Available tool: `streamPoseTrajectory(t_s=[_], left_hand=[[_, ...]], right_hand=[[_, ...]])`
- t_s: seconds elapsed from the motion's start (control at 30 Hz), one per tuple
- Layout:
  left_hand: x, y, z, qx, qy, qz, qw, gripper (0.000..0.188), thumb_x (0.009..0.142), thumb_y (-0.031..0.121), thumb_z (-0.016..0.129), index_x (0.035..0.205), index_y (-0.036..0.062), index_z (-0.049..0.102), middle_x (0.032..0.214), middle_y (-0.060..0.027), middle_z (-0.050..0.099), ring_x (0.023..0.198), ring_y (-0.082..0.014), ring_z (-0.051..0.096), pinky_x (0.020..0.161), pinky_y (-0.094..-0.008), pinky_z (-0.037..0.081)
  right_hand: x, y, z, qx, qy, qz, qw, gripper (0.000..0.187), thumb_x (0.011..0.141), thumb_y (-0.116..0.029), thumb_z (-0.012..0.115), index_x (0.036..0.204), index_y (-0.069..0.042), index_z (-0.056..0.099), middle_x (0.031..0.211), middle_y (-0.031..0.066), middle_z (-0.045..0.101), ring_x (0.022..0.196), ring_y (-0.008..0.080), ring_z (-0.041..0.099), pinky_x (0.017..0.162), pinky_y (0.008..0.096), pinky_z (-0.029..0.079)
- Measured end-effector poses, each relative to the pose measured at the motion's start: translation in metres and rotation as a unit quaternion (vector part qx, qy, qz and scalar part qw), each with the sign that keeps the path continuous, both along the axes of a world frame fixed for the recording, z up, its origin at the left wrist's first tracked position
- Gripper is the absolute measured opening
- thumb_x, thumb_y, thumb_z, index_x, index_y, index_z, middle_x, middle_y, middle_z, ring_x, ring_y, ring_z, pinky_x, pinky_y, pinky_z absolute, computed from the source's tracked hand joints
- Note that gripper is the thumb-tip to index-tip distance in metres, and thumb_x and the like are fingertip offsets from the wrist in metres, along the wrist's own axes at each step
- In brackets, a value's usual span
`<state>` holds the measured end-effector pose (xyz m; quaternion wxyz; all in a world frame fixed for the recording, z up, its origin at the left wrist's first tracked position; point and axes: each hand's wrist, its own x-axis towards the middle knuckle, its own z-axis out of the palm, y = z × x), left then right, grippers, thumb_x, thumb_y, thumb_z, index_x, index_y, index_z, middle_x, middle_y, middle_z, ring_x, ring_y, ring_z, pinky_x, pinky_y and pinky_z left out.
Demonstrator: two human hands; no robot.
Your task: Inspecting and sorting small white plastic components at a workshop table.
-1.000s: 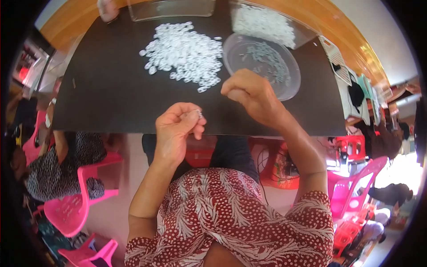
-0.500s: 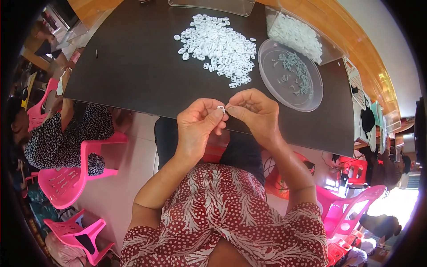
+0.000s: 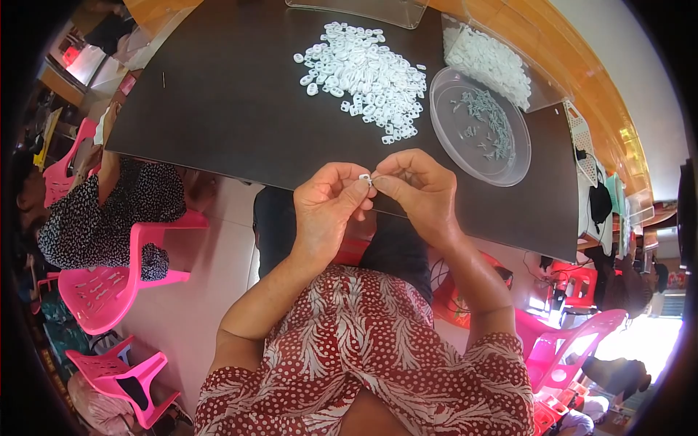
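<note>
Between the thumb and fingers of my left hand (image 3: pixel 320 214) is a small white plastic piece with holes (image 3: pixel 364 176). My right hand (image 3: pixel 425 196) meets it from the right, thumb and forefinger pinched at the piece's edge. Whatever those fingertips hold is too small to make out. Both hands are raised over the table's near edge. Beyond them lies a heap of similar white plastic pieces (image 3: pixel 371 76). To the right, a round clear plastic dish (image 3: pixel 452 134) holds many tiny grey-green slender parts (image 3: pixel 496 127), whose exact kind I cannot tell.
A clear bin of whitish pieces (image 3: pixel 487 62) stands behind the dish on the dark table (image 3: pixel 225 94). Another clear container (image 3: pixel 363 9) sits at the far edge. To the left, a person in a patterned garment (image 3: pixel 109 211) is near a pink chair (image 3: pixel 102 291).
The view has shifted slightly, so the heap and dish appear a little farther right and lower. My hands keep nearly the same pinch around the white piece.
</note>
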<state>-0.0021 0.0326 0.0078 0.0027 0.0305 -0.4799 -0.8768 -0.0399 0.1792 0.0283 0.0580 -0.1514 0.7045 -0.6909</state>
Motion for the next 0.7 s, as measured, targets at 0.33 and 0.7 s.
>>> streamPoseTrajectory(t_s=[0.33,0.7], left_hand=[[0.008,0.003,0.001,-0.04,0.015,0.025,0.999,0.009,0.088,0.004,0.057,0.096,-0.0013,0.059,0.08,-0.0036,0.061,0.066,-0.006,0.054,0.055,-0.0172,0.043],[0.01,0.005,-0.002,-0.094,0.026,0.078,0.992,0.009,0.087,0.002,0.058,0.095,-0.0019,0.06,0.079,-0.001,0.061,0.067,-0.0044,0.053,0.058,-0.0171,0.044]], right_hand=[[0.004,-0.004,-0.003,0.02,0.017,-0.01,1.0,0.007,0.08,0.002,0.063,0.087,0.001,0.06,0.076,0.0008,0.061,0.068,0.0043,0.056,0.06,0.0198,0.046],[0.006,-0.014,-0.002,0.018,-0.001,-0.009,1.0,0.005,0.081,0.001,0.061,0.086,0.002,0.059,0.077,0.003,0.06,0.069,0.0067,0.056,0.062,0.0218,0.046]])
